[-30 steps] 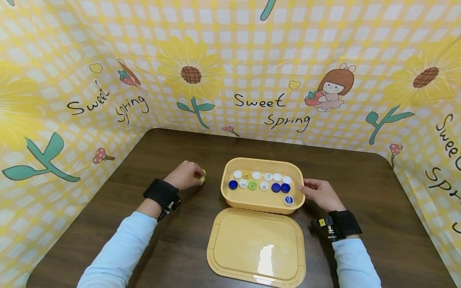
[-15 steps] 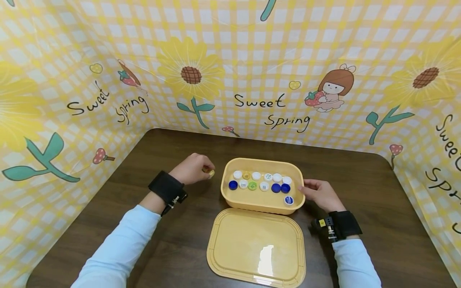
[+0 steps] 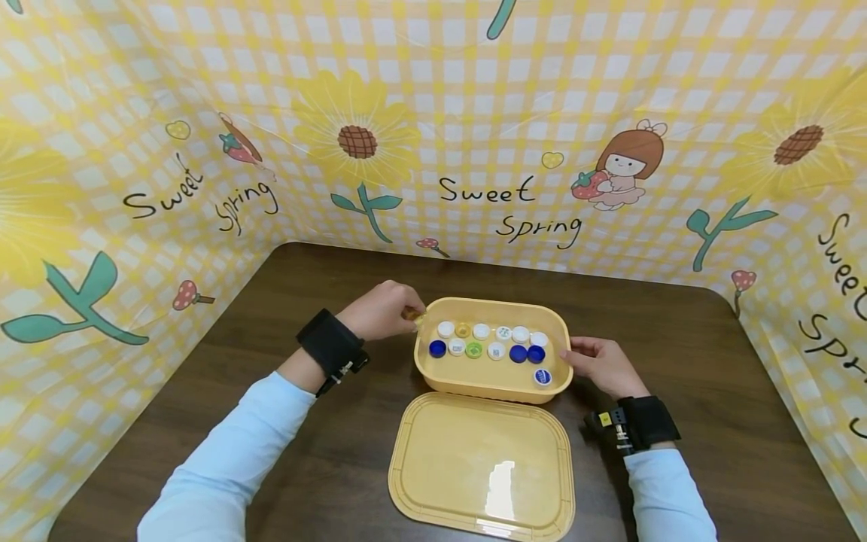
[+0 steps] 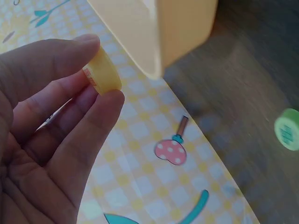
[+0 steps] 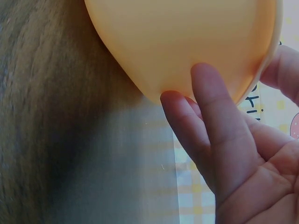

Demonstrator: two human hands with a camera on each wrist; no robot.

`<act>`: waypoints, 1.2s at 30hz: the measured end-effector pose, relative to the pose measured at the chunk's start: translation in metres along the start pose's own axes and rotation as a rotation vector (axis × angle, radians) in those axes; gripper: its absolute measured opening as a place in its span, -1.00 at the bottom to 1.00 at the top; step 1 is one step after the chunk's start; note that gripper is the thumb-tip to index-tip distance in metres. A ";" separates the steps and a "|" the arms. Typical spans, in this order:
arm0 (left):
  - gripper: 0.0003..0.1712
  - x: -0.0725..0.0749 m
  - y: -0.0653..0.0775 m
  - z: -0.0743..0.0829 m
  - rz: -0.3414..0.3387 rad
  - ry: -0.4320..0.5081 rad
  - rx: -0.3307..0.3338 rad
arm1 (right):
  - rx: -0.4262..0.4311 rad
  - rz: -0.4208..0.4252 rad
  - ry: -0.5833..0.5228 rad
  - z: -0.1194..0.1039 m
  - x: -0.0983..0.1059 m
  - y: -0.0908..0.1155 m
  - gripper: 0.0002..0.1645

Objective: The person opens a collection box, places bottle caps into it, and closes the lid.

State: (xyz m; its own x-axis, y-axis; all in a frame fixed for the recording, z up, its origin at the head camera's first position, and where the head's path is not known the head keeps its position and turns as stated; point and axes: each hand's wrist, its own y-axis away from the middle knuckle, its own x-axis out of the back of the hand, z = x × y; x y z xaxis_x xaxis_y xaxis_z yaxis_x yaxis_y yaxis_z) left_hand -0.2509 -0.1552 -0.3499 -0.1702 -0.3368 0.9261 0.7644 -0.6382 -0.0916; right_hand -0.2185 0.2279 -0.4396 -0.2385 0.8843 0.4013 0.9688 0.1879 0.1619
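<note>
Between thumb and fingertip my left hand point(image 3: 379, 310) pinches a yellow bottle cap point(image 4: 105, 72) with red print on it. That hand is at the left rim of a yellow plastic box point(image 3: 474, 378). Inside the box several bottle caps lie in two rows, white ones, a yellow cap point(image 3: 463, 330), a green cap point(image 3: 473, 349) and dark blue ones. One blue-and-white cap point(image 3: 543, 376) lies apart, near the right front corner. My right hand point(image 3: 603, 365) grips the box's right end, thumb over the rim and fingers against the outer wall, as the right wrist view shows.
A flat yellow lid point(image 3: 481, 459) lies on the dark wooden table point(image 3: 339, 482) in front of the box. In the left wrist view a green cap point(image 4: 287, 130) shows at the right edge. A yellow checked cloth point(image 3: 433, 98) hangs behind and on both sides.
My left hand has moved right with the pinched cap, from the table left of the box to its left rim. The right hand keeps its grip in the same place.
</note>
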 end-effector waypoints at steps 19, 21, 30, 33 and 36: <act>-0.76 -0.011 -0.046 0.037 -0.091 -0.034 -0.130 | 0.001 -0.001 0.005 0.002 0.003 -0.001 -0.38; -0.76 -0.012 -0.050 0.042 -0.104 -0.036 -0.139 | -0.001 -0.001 -0.002 0.003 0.003 -0.002 -0.39; -0.75 -0.017 -0.071 0.061 -0.149 -0.056 -0.181 | 0.002 0.002 -0.003 0.001 0.004 -0.001 -0.42; -0.74 -0.019 -0.076 0.065 -0.170 -0.046 -0.170 | 0.006 0.003 -0.008 0.000 0.003 -0.001 -0.43; -0.74 -0.022 -0.080 0.068 -0.184 -0.044 -0.167 | 0.011 0.003 -0.009 0.000 0.004 -0.001 -0.43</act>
State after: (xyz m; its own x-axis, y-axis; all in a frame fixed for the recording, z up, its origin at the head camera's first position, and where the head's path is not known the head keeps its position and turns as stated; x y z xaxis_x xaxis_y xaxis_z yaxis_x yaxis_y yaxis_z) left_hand -0.2665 -0.0499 -0.3379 -0.2670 -0.1761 0.9475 0.6093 -0.7926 0.0243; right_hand -0.2200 0.2312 -0.4378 -0.2352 0.8886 0.3937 0.9701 0.1900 0.1507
